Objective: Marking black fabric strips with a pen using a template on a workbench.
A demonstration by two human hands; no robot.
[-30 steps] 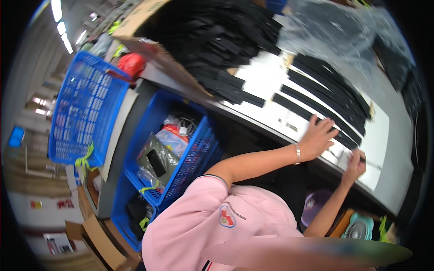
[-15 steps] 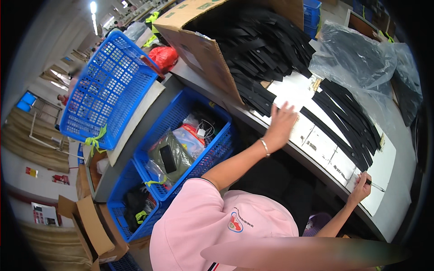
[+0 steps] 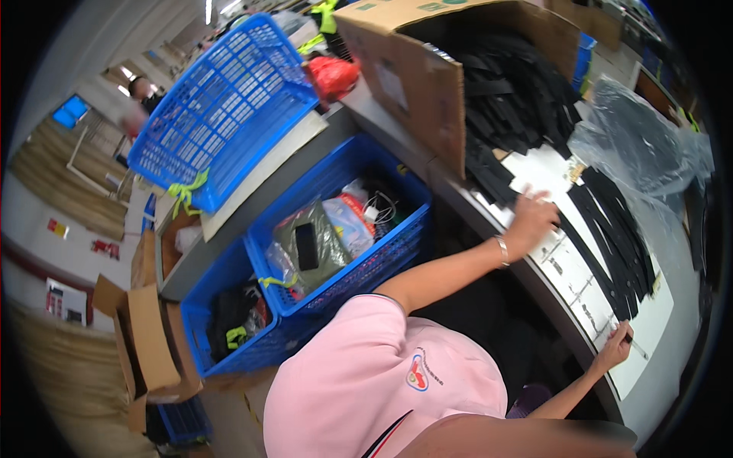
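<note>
Over the edge of a marked white board (image 3: pixel 645 365), my left hand (image 3: pixel 528 229) is open, palm down, with bent fingers a little apart. Its fingertips are at the upper end of a single black strip (image 3: pixel 584 252); whether they press on it is hard to see. Beside that strip lies a bundle of black strips (image 3: pixel 622 244) with small round dots. My right hand (image 3: pixel 613 349) is closed around a slim pen (image 3: pixel 637 348) near the lower end of the strips. A large heap of black strips (image 3: pixel 519 99) spills from a cardboard box (image 3: pixel 420 99).
Clear plastic sheeting (image 3: pixel 637 141) lies beyond the strips. To the left stand a blue basket (image 3: pixel 221 114) on a ledge and a lower blue crate (image 3: pixel 343 286) with bags and a phone (image 3: pixel 306 246). An opened carton (image 3: pixel 153 328) stands at far left; a red bag (image 3: pixel 334 76) sits behind.
The view has shifted, so the scene sits further right. My left hand has come closer to the single strip's upper end, its fingers more bent. My right hand keeps the pen near the strips' lower ends.
</note>
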